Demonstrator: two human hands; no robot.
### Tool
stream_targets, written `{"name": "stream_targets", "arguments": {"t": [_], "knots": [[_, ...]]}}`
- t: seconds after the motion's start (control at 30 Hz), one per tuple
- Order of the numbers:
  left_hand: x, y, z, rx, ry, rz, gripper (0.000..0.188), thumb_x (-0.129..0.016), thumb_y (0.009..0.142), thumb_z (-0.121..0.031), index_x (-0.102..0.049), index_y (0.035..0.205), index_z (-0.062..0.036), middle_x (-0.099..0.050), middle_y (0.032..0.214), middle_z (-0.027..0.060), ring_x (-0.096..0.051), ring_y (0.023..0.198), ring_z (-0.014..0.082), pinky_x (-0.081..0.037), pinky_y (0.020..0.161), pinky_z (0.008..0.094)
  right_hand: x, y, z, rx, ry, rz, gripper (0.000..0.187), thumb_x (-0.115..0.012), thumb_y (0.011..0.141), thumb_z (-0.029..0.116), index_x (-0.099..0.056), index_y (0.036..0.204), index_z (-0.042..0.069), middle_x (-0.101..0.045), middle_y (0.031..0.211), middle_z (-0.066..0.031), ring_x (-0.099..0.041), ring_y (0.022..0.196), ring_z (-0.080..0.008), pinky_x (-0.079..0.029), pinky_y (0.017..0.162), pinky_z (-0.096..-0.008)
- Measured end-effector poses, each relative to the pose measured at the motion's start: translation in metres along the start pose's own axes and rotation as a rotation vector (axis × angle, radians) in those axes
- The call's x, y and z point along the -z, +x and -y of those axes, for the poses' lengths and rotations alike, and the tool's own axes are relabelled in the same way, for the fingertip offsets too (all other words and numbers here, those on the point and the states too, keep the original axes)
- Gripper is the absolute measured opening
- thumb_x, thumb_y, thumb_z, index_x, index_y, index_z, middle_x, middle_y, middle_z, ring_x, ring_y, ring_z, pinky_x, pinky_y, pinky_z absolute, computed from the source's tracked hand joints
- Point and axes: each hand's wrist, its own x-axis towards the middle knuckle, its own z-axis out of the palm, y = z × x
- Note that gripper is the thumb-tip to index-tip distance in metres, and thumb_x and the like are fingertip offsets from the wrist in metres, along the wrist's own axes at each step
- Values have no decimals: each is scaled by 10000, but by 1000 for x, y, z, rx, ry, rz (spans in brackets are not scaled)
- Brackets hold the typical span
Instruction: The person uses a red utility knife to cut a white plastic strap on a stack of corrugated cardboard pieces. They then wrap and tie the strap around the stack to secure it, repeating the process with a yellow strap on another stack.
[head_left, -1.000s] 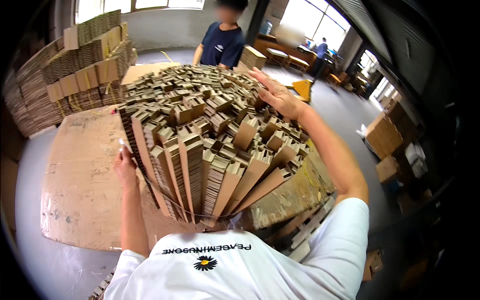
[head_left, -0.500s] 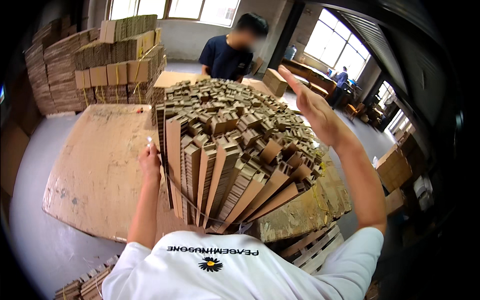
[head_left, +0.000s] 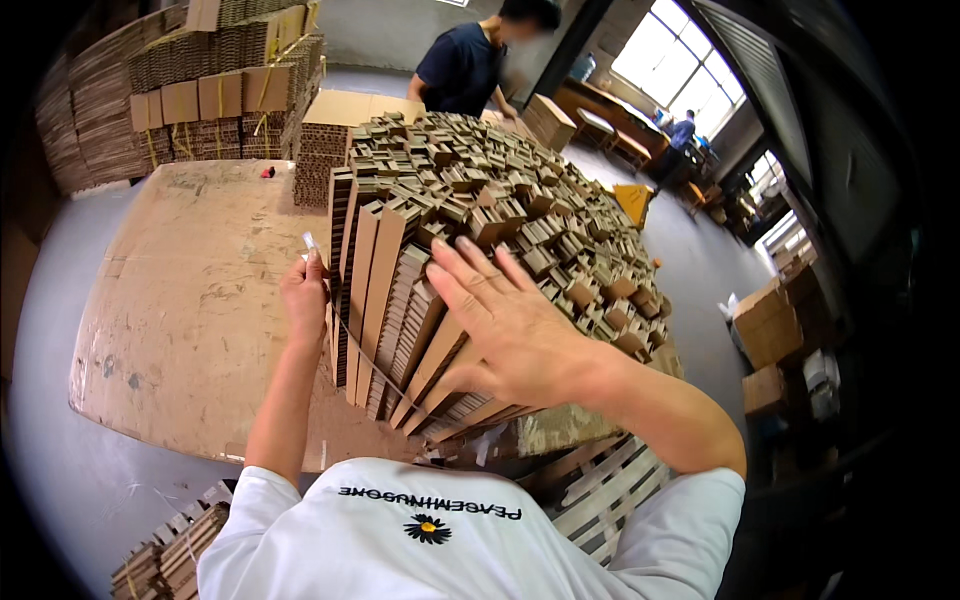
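A large fan-shaped bundle of upright slotted cardboard pieces point(head_left: 560, 225) stands in front of me on the work surface. My left hand point(head_left: 303, 297) is closed at the bundle's left side, gripping a thin strap point(head_left: 362, 352) whose whitish end sticks up above the fingers. From that hand the strap curves round the near face of the bundle, low down. My right hand point(head_left: 510, 325) is spread flat over the bundle's near upper edge, palm toward the cardboard. It hides part of the near pieces, and how firmly it presses does not show.
Left of the bundle lies a worn brown board point(head_left: 190, 320) with a small red object point(head_left: 267, 173) on it. Tall cardboard stacks point(head_left: 220, 100) rise behind. A person in dark clothing point(head_left: 460, 65) stands across the bundle. A slatted pallet point(head_left: 610, 490) sits low at right; boxes point(head_left: 767, 325) stand beyond.
My right hand has swung down and inward from the bundle's right side onto its near upper edge. The left hand keeps the strap. The view has tilted downward slightly.
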Motion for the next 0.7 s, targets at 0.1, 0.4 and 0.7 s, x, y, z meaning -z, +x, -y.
{"name": "stream_targets", "arguments": {"t": [0.1, 0.4, 0.7], "knots": [[1, -2, -2, -6, 2, 11, 375, -542, 1012, -270, -542, 699, -63, -418, 555, -41, -326, 442, 51, -240, 421, 255, 3, 3, -16, -5, 125, -34, 932, -372, 936, 667, -254, 1458, -97, -192, 1553, -286, -196, 1453, -406, -165, 1180, -500], [3, 1, -14, 44, 25, -1, 394, -546, 1008, -270, -574, 687, -43, -440, 545, -44, -360, 480, 47, -262, 447, 252, -12, 65, -82, -204, 71, 5, 1048, -127, 877, 797, -159, 1517, -32, -122, 1594, -223, -100, 1487, -351, -78, 1201, -468], [2, -2, -10, 62, -108, 22, 376, -539, 1009, -267, -552, 700, -52, -443, 566, -39, -392, 498, 65, -310, 475, 256, -26, 132, -36, -64, 163, -31, 1059, -200, 873, 805, -204, 1506, -44, -137, 1584, -246, -76, 1490, -347, -91, 1201, -474]]}}
